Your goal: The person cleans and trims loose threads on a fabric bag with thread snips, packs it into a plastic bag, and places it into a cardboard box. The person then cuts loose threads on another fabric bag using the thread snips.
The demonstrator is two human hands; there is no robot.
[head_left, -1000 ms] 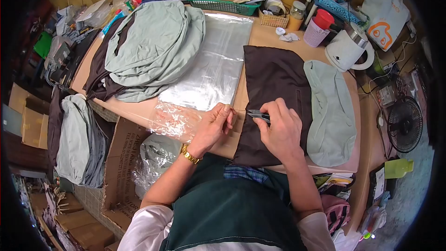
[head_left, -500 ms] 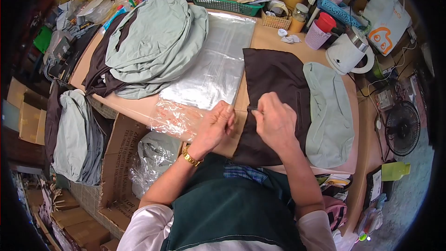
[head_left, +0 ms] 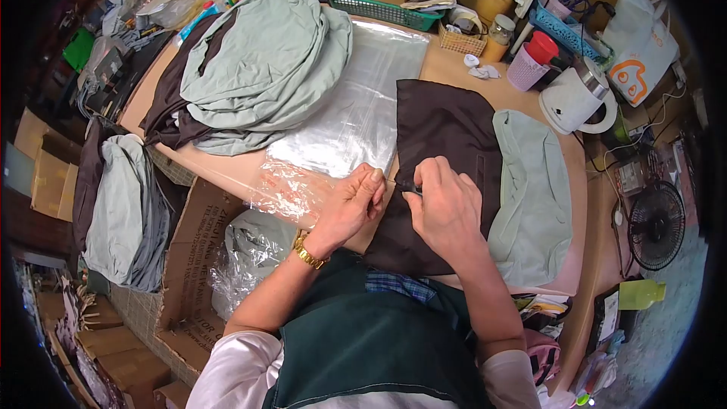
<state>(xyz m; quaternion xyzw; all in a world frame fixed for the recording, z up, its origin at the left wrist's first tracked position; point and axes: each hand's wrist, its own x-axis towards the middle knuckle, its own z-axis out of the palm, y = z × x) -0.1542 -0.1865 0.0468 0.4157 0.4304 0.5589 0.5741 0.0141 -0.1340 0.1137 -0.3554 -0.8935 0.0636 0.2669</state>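
Above the near left edge of a dark brown cloth piece, my two hands are close together. My left hand, with a gold watch at the wrist, is closed in a pinch on what looks like a thin thread. My right hand is closed, its thumb and forefinger on a small dark object whose kind I cannot make out. Pale green cloth lies along the brown piece's right side. Left of my hands are clear plastic bags, stacked flat.
A pile of pale green cloth covers the table's far left. A white kettle, a pink cup and a green basket stand along the back. An open carton is below the left edge; a black fan is at right.
My right hand has shifted slightly left, bringing the small dark object nearer to my left hand. The view has tilted a little. Both hands stay closed.
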